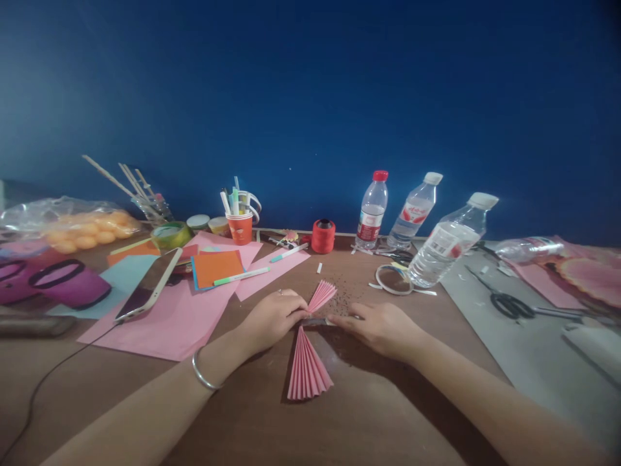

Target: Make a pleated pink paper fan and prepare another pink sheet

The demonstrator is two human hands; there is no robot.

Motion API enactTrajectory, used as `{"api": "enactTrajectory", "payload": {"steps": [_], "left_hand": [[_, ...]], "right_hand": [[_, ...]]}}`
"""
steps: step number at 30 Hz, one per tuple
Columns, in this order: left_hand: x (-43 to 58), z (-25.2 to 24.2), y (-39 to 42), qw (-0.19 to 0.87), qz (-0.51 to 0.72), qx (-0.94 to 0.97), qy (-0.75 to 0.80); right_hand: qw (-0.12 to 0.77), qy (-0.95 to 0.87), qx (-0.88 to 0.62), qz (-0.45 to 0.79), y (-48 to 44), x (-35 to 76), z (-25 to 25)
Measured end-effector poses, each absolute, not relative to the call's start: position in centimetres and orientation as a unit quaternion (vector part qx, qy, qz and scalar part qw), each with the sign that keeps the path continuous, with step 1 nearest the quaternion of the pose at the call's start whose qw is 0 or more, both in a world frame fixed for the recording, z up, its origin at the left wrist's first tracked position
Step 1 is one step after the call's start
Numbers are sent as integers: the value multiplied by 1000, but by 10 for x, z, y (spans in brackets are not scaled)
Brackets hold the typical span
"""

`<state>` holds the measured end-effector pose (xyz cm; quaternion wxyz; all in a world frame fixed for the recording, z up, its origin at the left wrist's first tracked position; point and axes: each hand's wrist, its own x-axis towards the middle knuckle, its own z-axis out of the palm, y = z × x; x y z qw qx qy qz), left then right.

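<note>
A pink pleated paper fan (310, 372) lies on the brown table, gathered at its narrow waist and spread at both ends. My left hand (275, 315) pinches it at that waist, thumb and fingertips together, with a silver bangle on the wrist. From the right, my right hand (383, 327) grips a slim greyish blade-like tool (316, 321), whose tip reaches across the waist. Whether the tool is a knife or scissors I cannot tell, as the fingers cover its handle. Small dark specks are scattered on the table just beyond my right hand.
Beyond my hands stand a red thread spool (323, 237), an orange cup of markers (240, 228) and several water bottles (444, 246). Pink sheets (184, 323) and a propped phone (150, 285) with a cable are at left. Black-handled scissors (512, 305) lie on grey paper at right.
</note>
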<state>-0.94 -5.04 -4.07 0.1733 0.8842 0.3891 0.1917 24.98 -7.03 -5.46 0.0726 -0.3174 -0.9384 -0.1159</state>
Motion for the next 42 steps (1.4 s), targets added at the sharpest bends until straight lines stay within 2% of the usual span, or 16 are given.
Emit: {"api": "enactTrajectory", "payload": {"steps": [28, 42], "left_hand": [[-12, -46, -48, 174, 196, 897, 358], [-13, -41, -47, 181, 178, 907, 334]], "right_hand": [[66, -924, -355, -128, -74, 245, -56], [133, -916, -346, -152, -73, 245, -61]]}}
